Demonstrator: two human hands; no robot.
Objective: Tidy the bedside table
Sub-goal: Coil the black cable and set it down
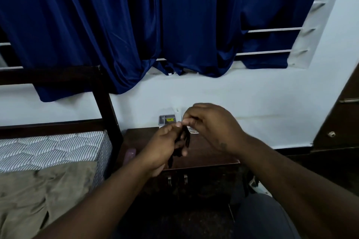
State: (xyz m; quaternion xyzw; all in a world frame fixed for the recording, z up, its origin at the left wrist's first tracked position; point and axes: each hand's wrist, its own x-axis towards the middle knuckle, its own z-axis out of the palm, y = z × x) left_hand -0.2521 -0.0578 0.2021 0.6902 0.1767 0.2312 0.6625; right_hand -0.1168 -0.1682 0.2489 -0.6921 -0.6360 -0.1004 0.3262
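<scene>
Black cord bundle (pixel 184 137) hanging lengthwise downward, left hand (pixel 163 147) gripping, right hand (pixel 211 124) pinching top

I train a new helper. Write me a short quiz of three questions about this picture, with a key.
1. True or false: the left hand grips a black cord.
2. What colour is the curtain? A red, B blue, C green.
3. Fill in: the grey box stands at the ____ edge of the table, by the wall.
Key: 1 true; 2 B; 3 back.
</scene>
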